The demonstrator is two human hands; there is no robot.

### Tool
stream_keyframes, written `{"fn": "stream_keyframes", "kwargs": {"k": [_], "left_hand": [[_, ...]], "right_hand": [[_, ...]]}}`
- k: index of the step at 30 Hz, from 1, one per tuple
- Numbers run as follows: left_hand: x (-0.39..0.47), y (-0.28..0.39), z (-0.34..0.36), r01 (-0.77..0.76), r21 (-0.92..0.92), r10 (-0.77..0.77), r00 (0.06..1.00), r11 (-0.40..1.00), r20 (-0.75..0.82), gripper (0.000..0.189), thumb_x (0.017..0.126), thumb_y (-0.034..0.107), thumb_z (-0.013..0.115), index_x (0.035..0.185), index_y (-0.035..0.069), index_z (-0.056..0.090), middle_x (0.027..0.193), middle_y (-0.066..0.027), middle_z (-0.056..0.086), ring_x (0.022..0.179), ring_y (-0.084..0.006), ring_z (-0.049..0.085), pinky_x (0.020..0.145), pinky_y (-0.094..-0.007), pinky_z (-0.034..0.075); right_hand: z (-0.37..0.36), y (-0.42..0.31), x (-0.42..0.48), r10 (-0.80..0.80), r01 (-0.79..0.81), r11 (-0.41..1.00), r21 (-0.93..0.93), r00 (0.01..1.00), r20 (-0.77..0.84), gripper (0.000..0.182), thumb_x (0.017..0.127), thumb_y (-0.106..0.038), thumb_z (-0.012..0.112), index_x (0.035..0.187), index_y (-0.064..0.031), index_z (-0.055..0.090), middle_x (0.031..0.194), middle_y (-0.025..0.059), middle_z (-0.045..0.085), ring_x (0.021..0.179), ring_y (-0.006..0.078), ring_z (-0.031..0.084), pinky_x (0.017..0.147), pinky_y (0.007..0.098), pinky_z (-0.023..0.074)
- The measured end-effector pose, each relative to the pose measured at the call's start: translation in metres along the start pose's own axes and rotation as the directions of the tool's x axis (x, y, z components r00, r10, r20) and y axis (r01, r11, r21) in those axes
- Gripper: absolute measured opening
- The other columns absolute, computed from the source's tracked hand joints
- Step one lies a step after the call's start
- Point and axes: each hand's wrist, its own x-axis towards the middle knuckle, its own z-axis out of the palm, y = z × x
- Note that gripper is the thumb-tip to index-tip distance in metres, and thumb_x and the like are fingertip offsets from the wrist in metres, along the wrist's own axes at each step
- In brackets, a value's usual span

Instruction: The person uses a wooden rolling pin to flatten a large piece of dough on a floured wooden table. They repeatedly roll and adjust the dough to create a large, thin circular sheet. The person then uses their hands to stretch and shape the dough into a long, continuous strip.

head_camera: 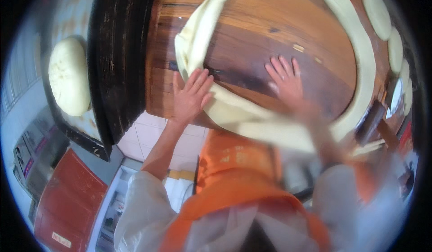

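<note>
A long strip of pale dough (362, 53) curves round the wooden worktop (270, 26) in a wide loop, partly hanging at the near edge. My left hand (191, 98) lies flat, palm down, on the strip at the loop's left side, where the dough looks folded over. Inside the loop is my right hand (285, 78), palm down with fingers apart, over bare wood and holding nothing. My right forearm is blurred and crosses above the near part of the strip.
A stack of dark trays (118, 56) stands left, with an oval dough piece (69, 76) on top. Several oval dough pieces (376, 11) line the right side, near a blurred rolling-pin-like object (371, 122). A red container (71, 198) is at lower left. Another person's arm (388, 135) shows at right.
</note>
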Motion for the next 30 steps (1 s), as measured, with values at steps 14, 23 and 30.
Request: {"fn": "stream_keyframes", "kwargs": {"k": [14,23,30], "left_hand": [[-0.005,0.128,0.038,-0.531,-0.011,0.53,0.844,0.847,0.081,0.047,0.074,0.029,0.052,0.115,0.01,0.042,0.117,-0.0115,0.041,0.11,-0.0253,0.037,0.091,-0.0432,0.027],[0.049,0.129,0.053,-0.733,0.081,0.737,0.675,0.676,-0.045,0.037,0.071,0.012,0.048,0.108,0.011,0.045,0.086,-0.0026,0.049,0.084,-0.0161,0.046,0.07,-0.0282,0.035],[0.059,0.16,0.057,-0.709,-0.141,0.719,0.695,0.69,0.025,0.05,0.073,0.028,0.054,0.117,0.006,0.041,0.121,-0.0099,0.041,0.114,-0.0249,0.035,0.095,-0.0398,0.026]], "right_hand": [[0.059,-0.11,-0.181,0.278,-0.233,0.948,0.217,0.937,-0.21,0.043,0.073,-0.025,0.054,0.115,-0.0173,0.046,0.12,0.0046,0.042,0.114,0.0243,0.035,0.092,0.0457,0.0271],[0.082,-0.03,-0.205,0.329,-0.313,0.94,0.139,0.936,-0.121,0.052,0.071,-0.004,0.047,0.121,-0.0166,0.038,0.106,0.0077,0.048,0.09,0.023,0.048,0.073,0.0347,0.0388],[0.066,-0.006,-0.214,0.428,-0.485,0.79,0.374,0.874,0.229,0.058,0.068,-0.007,0.056,0.123,-0.0139,0.036,0.115,0.0117,0.044,0.101,0.0276,0.044,0.083,0.0383,0.0364]]}}
